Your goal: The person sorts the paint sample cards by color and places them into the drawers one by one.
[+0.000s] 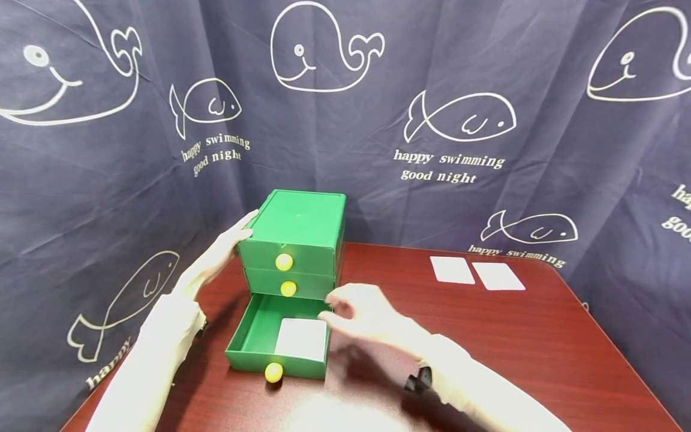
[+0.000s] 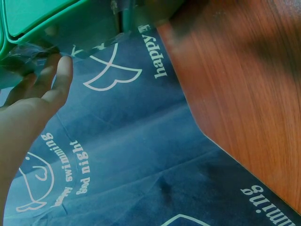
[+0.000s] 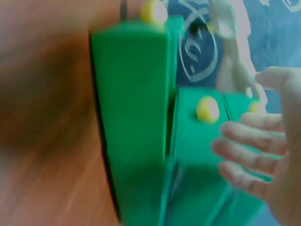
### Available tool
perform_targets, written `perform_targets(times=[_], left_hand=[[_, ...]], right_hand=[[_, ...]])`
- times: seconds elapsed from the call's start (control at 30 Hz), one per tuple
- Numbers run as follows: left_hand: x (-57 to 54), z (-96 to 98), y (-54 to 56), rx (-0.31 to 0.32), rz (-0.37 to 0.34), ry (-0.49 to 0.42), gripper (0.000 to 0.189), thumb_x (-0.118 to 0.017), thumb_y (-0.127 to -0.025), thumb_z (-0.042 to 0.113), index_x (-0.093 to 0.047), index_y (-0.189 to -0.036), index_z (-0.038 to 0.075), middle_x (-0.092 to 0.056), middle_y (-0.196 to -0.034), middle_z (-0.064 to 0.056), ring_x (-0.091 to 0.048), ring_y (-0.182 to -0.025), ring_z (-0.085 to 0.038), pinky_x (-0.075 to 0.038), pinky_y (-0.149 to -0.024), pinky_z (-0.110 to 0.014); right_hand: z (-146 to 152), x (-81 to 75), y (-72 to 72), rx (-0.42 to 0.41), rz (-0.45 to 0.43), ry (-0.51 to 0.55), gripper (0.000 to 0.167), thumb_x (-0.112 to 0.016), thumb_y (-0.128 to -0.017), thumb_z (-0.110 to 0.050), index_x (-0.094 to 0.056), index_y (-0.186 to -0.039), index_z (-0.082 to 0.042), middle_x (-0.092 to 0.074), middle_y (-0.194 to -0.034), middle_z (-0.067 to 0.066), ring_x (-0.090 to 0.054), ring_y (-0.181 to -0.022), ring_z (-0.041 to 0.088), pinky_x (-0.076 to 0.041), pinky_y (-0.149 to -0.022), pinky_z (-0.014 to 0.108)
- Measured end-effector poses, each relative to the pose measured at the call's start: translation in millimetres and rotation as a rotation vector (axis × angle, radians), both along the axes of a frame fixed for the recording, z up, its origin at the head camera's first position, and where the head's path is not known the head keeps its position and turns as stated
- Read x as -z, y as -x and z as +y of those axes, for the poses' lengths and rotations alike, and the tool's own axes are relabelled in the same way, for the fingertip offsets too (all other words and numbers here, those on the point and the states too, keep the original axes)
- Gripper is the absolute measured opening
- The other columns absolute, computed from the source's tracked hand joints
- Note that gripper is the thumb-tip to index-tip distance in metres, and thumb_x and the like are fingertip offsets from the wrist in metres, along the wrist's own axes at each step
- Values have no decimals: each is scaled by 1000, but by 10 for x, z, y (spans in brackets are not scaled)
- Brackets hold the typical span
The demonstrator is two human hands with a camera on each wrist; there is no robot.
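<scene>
A green three-drawer box (image 1: 298,217) with yellow round knobs stands on the table. Its bottom drawer (image 1: 254,327) is pulled out, and a white square card (image 1: 302,337) lies inside on the right. My left hand (image 1: 218,255) rests against the left side of the box, fingers extended, as the left wrist view also shows with the fingertips (image 2: 65,63) at the box wall. Beside the drawer's right edge, near the middle drawer's lower corner, my right hand (image 1: 367,312) hovers with loosely bent fingers and nothing in it. The upper two drawers are closed.
Two white cards (image 1: 452,270) lie side by side at the back right of the reddish-brown table (image 1: 486,336). A dark blue curtain (image 1: 367,126) with white whale and fish drawings hangs behind the table and along its sides.
</scene>
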State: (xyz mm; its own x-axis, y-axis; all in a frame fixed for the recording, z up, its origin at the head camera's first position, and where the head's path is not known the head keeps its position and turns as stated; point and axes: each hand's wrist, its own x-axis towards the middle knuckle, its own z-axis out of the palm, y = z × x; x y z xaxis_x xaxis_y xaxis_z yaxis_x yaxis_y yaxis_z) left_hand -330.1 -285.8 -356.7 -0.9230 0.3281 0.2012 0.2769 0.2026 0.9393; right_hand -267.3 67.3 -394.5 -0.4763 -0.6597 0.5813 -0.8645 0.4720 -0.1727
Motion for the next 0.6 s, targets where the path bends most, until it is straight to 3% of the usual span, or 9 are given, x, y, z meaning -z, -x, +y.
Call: perform_targets(times=[0.13,0.27,0.33,0.43,0.5,0.6], left_hand=[[-17,-28,-5,-11,10,2,54,-33,-105,28,-14,-156,30,-23,-160,-2,-42,-129,-1,-35,-104,-24],[-25,-48,-2,-8,10,7,54,-32,-105,28,-13,-156,29,-22,-160,-3,-42,-128,0,-35,-103,-22],[-22,-53,-1,-11,4,11,54,-33,-105,29,-14,-156,30,-23,-159,-2,-43,-126,0,-36,-102,-21],[-16,-55,-1,-20,-6,23,54,-34,-105,30,-14,-155,32,-24,-159,-3,-45,-124,0,-37,-101,-23],[-13,-52,0,-28,-9,30,54,-35,-105,31,-15,-155,33,-25,-158,-3,-46,-124,-1,-37,-102,-27],[-17,-47,3,-19,-9,20,54,-34,-105,29,-14,-155,32,-23,-159,-2,-42,-128,-2,-30,-110,-36]], right_hand=[[420,-38,269,112,-21,193,13,-71,-83,-33,-71,-86,-21,-70,-77,-11,-63,-69,1,-51,-66,20],[907,25,644,368,-34,272,18,-69,-86,-35,-70,-86,-17,-71,-77,-4,-63,-68,10,-50,-65,28],[1168,95,830,521,-84,279,24,-66,-87,-38,-69,-91,-15,-71,-82,1,-64,-73,17,-49,-68,34],[1546,197,1070,689,-196,254,40,-65,-87,-43,-65,-106,-8,-69,-102,13,-64,-94,31,-48,-80,45],[1773,262,1206,755,-285,221,57,-64,-86,-47,-59,-120,-2,-64,-117,21,-59,-108,39,-45,-90,51],[2059,383,1351,798,-340,181,75,-64,-83,-55,-51,-127,4,-58,-123,30,-53,-113,47,-44,-91,56]])
